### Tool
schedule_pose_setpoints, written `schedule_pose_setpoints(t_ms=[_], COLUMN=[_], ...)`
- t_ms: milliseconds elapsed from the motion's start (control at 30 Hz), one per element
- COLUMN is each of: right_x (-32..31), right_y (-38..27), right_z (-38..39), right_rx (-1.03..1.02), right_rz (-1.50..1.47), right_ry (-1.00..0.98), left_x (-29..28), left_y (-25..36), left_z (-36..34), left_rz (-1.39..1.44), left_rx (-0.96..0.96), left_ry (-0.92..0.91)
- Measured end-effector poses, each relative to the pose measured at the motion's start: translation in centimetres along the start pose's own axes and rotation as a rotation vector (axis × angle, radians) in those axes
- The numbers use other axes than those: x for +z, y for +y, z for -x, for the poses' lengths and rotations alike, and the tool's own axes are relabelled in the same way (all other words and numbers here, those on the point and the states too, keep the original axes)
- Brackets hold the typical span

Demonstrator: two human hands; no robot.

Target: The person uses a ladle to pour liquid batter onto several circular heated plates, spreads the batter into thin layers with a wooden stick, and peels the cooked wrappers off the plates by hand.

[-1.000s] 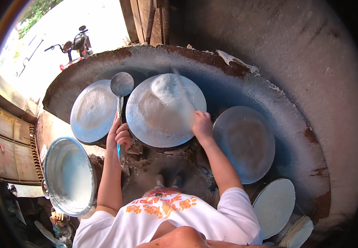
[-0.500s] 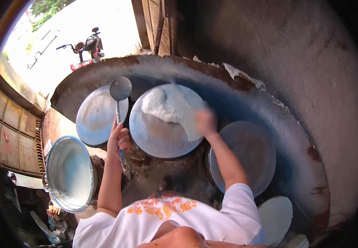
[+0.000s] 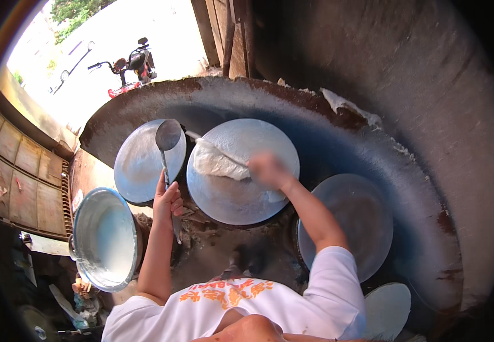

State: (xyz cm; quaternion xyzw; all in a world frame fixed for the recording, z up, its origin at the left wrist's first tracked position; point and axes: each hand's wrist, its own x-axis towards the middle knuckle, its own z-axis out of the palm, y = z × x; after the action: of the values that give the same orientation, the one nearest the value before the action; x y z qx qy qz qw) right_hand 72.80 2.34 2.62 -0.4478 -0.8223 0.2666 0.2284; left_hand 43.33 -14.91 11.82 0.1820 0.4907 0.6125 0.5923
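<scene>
My left hand (image 3: 168,202) is closed round the handle of a metal ladle (image 3: 168,134), whose round bowl points up and away, over the edge of the left griddle. On the middle round griddle (image 3: 241,199) lies a patch of thick white batter (image 3: 215,162). Above that griddle my right hand (image 3: 268,170), blurred, grips a thin stick with a pale far end (image 3: 192,134); the stick slants across the batter's far side toward the left rim. A thin, pale smear shows on the griddle beneath my right hand.
A left griddle (image 3: 138,165) and a right griddle (image 3: 352,219) flank the middle one. Near left stands a blue-rimmed basin (image 3: 134,251) containing white batter. A curved, rough-edged wall (image 3: 292,102) bounds the far side. A pale rounded board (image 3: 389,313) is near right; a scooter (image 3: 130,68) stands outside.
My right hand has shifted slightly left over the middle griddle, and the stick now shows clearly across it. The batter is gathered into a smaller patch at left. The left hand still holds the ladle.
</scene>
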Motion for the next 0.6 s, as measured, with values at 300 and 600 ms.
schedule_pose_setpoints(t_ms=[300, 600], right_x=[-1.3, -5.4], right_y=[1.3, 4.0], right_z=[1.3, 8.5], right_rx=[-0.263, -0.025], right_rz=[-0.338, -0.449], right_ry=[-0.124, -0.257], left_x=[-2.4, -5.1], left_y=[0.6, -0.6], left_z=[0.9, 3.1], left_rz=[-0.208, -0.153], left_rx=[-0.048, -0.293], left_ry=[0.064, -0.077])
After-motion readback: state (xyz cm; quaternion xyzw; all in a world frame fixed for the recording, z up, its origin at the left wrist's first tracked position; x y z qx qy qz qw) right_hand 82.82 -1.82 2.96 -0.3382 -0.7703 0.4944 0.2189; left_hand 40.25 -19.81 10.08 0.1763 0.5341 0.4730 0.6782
